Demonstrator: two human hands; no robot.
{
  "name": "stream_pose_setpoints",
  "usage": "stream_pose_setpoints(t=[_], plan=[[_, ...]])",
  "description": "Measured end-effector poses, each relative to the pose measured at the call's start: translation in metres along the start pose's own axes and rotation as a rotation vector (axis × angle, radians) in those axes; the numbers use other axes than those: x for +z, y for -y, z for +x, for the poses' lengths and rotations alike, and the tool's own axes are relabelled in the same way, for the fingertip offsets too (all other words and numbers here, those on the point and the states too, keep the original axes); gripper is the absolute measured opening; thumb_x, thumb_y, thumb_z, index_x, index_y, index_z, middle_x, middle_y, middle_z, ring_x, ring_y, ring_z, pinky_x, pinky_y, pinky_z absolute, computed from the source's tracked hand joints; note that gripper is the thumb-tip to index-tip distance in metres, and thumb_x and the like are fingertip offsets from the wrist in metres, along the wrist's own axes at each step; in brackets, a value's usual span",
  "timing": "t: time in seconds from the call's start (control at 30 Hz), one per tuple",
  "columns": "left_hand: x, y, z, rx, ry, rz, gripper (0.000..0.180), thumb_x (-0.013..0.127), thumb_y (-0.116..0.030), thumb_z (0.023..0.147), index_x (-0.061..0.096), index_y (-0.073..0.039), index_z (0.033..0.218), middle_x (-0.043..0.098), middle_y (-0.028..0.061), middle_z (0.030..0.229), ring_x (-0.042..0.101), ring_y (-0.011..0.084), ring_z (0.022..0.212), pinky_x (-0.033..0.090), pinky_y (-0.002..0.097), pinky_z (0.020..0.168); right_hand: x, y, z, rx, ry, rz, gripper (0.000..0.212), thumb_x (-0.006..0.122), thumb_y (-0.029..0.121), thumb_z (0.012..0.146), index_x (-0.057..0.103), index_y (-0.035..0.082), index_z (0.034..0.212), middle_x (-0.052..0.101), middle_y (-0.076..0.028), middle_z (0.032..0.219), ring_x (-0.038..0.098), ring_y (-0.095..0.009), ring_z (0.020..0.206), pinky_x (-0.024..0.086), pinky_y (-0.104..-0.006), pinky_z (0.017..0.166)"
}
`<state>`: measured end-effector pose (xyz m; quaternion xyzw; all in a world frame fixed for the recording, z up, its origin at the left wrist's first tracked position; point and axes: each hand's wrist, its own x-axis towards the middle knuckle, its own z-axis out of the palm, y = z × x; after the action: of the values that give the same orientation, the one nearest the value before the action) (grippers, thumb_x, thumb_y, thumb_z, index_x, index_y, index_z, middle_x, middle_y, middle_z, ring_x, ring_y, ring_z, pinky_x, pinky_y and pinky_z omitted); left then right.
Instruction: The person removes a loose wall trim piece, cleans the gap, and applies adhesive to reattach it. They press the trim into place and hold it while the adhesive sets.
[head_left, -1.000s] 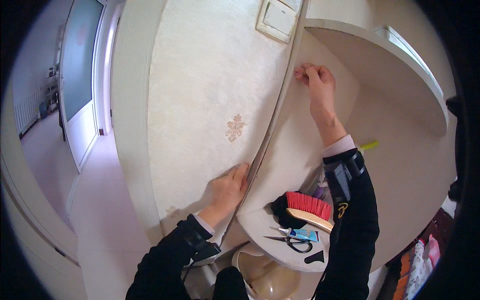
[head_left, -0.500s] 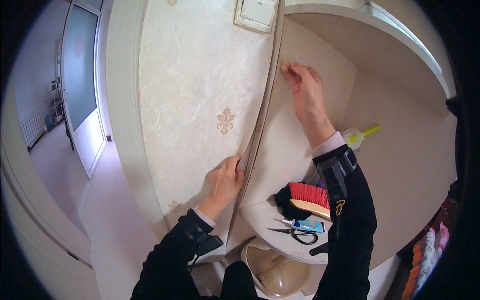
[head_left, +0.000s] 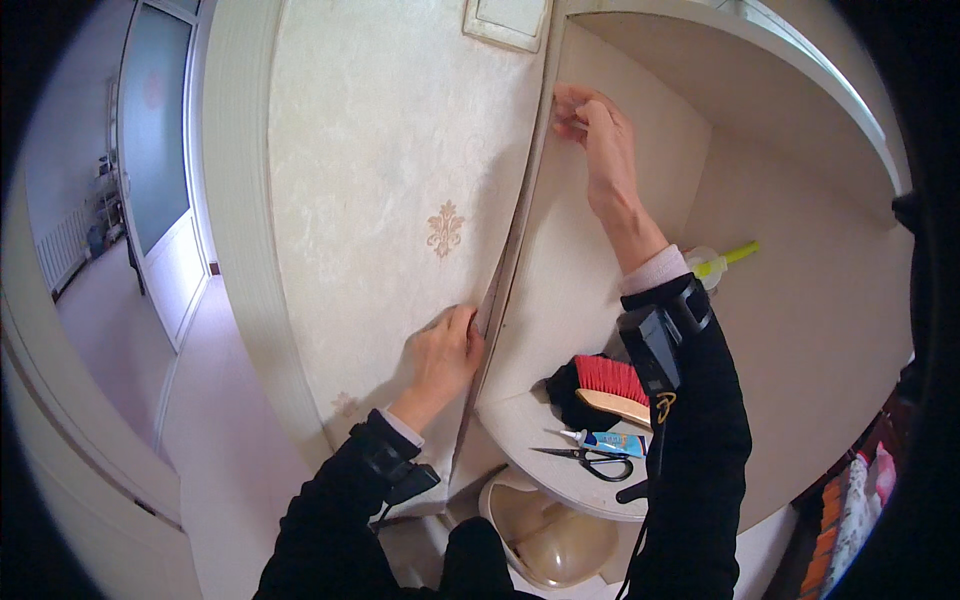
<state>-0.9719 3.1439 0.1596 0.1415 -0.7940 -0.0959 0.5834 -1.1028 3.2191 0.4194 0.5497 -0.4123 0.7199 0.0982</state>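
Patterned cream wallpaper [head_left: 400, 130] covers the wall, and its right edge stands loose along the gap beside the corner shelf unit. My left hand [head_left: 445, 357] is closed on that lifted edge low down, fingertips partly hidden behind it. Higher up, my right hand [head_left: 605, 135] is at the front edge of the shelf unit's side panel [head_left: 570, 230]. Its fingers are curled together; whatever they may hold is too small to make out. Below the right forearm, a glue tube [head_left: 612, 443], black-handled scissors [head_left: 605, 465] and a red-bristled brush [head_left: 612, 385] lie on the lower shelf [head_left: 515, 415].
A wall switch [head_left: 505, 20] sits above the wallpaper. Overhead curves an upper shelf [head_left: 760, 45]. A white roll with a yellow-green strip [head_left: 728, 258] is against the back panel. Below stands a beige plastic bin [head_left: 560, 545]. At left, a glazed door [head_left: 155, 150] stands ajar.
My right hand has moved up and left, from the inside of the side panel to its front edge. My left hand keeps its place on the wallpaper edge. The view has shifted slightly.
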Motion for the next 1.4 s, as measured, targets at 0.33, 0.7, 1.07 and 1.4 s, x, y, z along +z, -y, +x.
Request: stream_pose_setpoints(t=[0.33, 0.7, 1.07, 1.4], plan=[[0.000, 0.002, 0.000, 0.008, 0.004, -0.025, 0.025, 0.064, -0.003, 0.080, 0.056, -0.005, 0.104, 0.064, 0.0140, 0.082, 0.064, 0.0329, 0.066, 0.051, 0.0410, 0.056, 0.001, -0.013, -0.004, 0.100, -0.184, -0.039, 0.021, 0.065, 0.022, 0.087, 0.064, 0.002, 0.086, 0.062, -0.003, 0.079, 0.059, -0.012, 0.073, 0.048, -0.0261, 0.066], [-0.001, 0.002, 0.001, 0.002, 0.017, 0.049, 0.022, 0.063, -0.007, 0.083, 0.057, -0.007, 0.105, 0.066, 0.0142, 0.085, 0.065, 0.0335, 0.070, 0.052, 0.0409, 0.059, 0.007, -0.064, -0.052, -0.169, -0.178, -0.507, 0.020, 0.064, 0.016, 0.084, 0.059, -0.003, 0.079, 0.060, -0.010, 0.086, 0.058, -0.019, 0.073, 0.046, -0.0311, 0.065], [-0.004, 0.006, -0.002, -0.019, 0.057, 0.028, 0.014, 0.060, -0.007, 0.084, 0.058, -0.003, 0.098, 0.065, 0.0156, 0.083, 0.064, 0.0335, 0.070, 0.051, 0.0424, 0.061, -0.171, 0.011, -0.187, -0.110, 0.250, -1.005, 0.008, 0.061, 0.007, 0.089, 0.056, 0.005, 0.095, 0.057, -0.015, 0.090, 0.061, -0.035, 0.080, 0.051, -0.0392, 0.065], [-0.017, 0.012, -0.005, -0.105, 0.087, -0.012, 0.013, 0.060, -0.009, 0.086, 0.061, -0.001, 0.095, 0.064, 0.0163, 0.078, 0.064, 0.0321, 0.067, 0.050, 0.0402, 0.060, -0.373, 0.040, -0.321, 0.135, 0.480, -1.665, 0.003, 0.058, 0.001, 0.079, 0.057, 0.001, 0.081, 0.058, -0.018, 0.086, 0.060, -0.038, 0.082, 0.052, -0.0450, 0.064]])
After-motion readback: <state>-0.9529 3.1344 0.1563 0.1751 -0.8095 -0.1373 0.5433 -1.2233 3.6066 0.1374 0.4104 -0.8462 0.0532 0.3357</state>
